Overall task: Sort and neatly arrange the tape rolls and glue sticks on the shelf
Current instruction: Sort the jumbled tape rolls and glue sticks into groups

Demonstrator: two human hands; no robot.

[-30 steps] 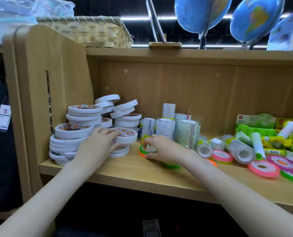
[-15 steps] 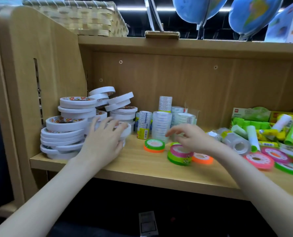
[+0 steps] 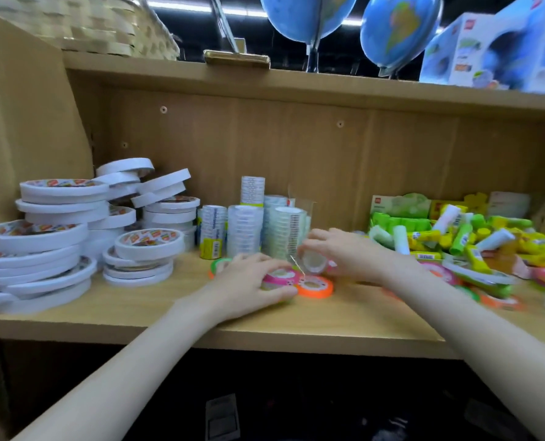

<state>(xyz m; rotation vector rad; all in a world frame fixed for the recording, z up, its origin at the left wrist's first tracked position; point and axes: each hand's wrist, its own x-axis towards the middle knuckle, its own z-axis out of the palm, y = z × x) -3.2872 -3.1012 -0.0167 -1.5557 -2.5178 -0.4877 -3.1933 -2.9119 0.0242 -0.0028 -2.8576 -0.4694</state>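
Note:
On the wooden shelf my left hand grips a pink tape roll stacked on a green one. An orange tape roll lies just right of it. My right hand holds a small clear tape roll above the orange one. White tape rolls are stacked in uneven piles at the left. Clear tape stacks stand upright at the back middle. Green and yellow glue sticks lie in a loose heap at the right, with more coloured tape rolls in front.
A green-and-orange tape roll sits behind my left hand. Glue stick boxes stand at the back right. On the upper shelf are a woven basket, two globes and a printed box.
My left hand left the white tape stack and moved right onto the pink roll. My right hand picked up a small clear roll. The camera moved closer.

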